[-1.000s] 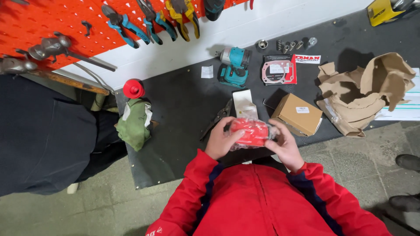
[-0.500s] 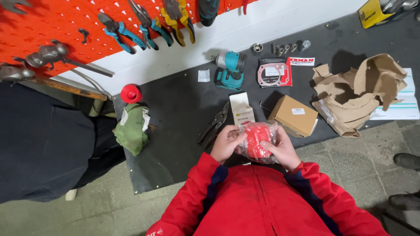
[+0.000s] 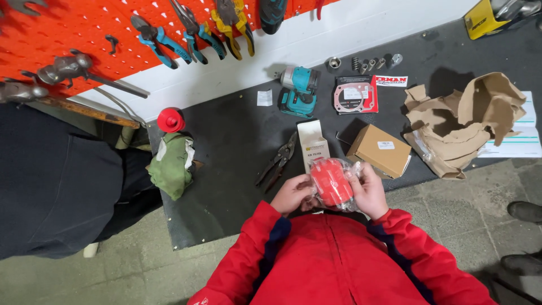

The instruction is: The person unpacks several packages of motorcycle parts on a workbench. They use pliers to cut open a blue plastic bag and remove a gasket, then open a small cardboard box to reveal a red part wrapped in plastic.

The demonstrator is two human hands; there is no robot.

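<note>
Head view
Red filter: a short red cylinder (image 3: 332, 182) wrapped in a clear plastic bag (image 3: 347, 195), held at chest height above the near edge of the dark surface (image 3: 226, 164); its long axis runs up-left to down-right in the picture.
Left hand: (image 3: 293, 195) fingers curled against the cylinder's left side, gripping it.
Right hand: (image 3: 370, 189) fingers wrapped over its right side, thumb on top, gripping.
Nearby: pliers (image 3: 278, 162), white box (image 3: 312, 146), cardboard box (image 3: 379, 150).

A dark mat (image 3: 237, 141) lies on the floor. On it sit a teal power drill (image 3: 299, 90), metal snips (image 3: 278, 161), a small brown box (image 3: 379, 149), crumpled brown paper (image 3: 468, 121), a green rag (image 3: 172, 164) and a red cap (image 3: 170, 120).
</note>
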